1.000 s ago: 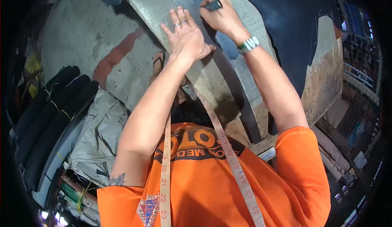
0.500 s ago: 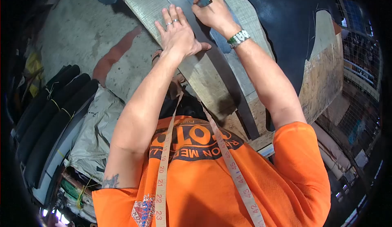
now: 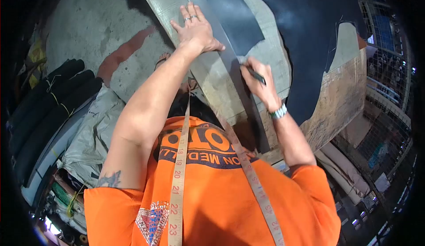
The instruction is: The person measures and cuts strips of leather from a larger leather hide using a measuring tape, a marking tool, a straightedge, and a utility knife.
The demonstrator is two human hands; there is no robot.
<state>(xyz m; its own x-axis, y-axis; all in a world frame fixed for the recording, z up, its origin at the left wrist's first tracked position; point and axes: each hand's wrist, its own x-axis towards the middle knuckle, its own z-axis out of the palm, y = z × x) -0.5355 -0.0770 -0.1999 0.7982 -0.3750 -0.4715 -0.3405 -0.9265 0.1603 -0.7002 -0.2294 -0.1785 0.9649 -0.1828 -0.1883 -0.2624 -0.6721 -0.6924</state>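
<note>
My left hand (image 3: 195,34) lies spread on a long dark straightedge (image 3: 241,84), its fingertips and thumb pressing down. Rings show on its fingers. Beside the straightedge's right edge, my right hand (image 3: 260,81) is closed round a cutter knife (image 3: 256,75) with a black handle; its tip is hard to make out. Above the right hand, a dark leather sheet (image 3: 232,13) lies along the straightedge and ends in a slanted edge. Under these is a pale, scored cutting board (image 3: 271,53).
A large dark hide (image 3: 305,38) hangs over the worn wooden tabletop (image 3: 341,100) at right. Black rolls (image 3: 53,108) and a grey plastic sheet (image 3: 95,131) stand at left. A tape measure (image 3: 176,188) hangs down my orange shirt. Wire mesh (image 3: 389,60) borders the far right.
My right hand has moved down along the straightedge, towards my body, with the knife, past the leather's slanted end. My left hand stays pressed on the straightedge. The view has shifted slightly.
</note>
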